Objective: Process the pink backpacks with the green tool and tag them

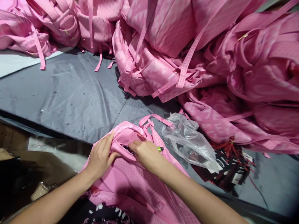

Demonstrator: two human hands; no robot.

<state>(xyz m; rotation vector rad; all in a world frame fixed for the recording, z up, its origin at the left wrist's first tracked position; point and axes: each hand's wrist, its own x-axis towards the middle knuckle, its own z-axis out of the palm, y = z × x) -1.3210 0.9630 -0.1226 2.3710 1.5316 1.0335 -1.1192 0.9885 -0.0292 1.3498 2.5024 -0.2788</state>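
A pink backpack lies at the table's near edge, its perforated lining showing. My left hand is closed on the edge of its opening, thumb inside and fingers over the outer fabric. At the same opening is my right hand, its fingers curled around a slim tool with a green and black end. A dark part of the tool shows on the other side of the fingers; its kind cannot be made out. The right fingertips are partly hidden in the fabric folds. A pink strap loops up beyond the hands.
Many pink backpacks are piled along the far side of the grey-covered table. Right of my hands lie a clear plastic bag and black tags with red strings. Brown and clear wrapping sits below the table edge at left.
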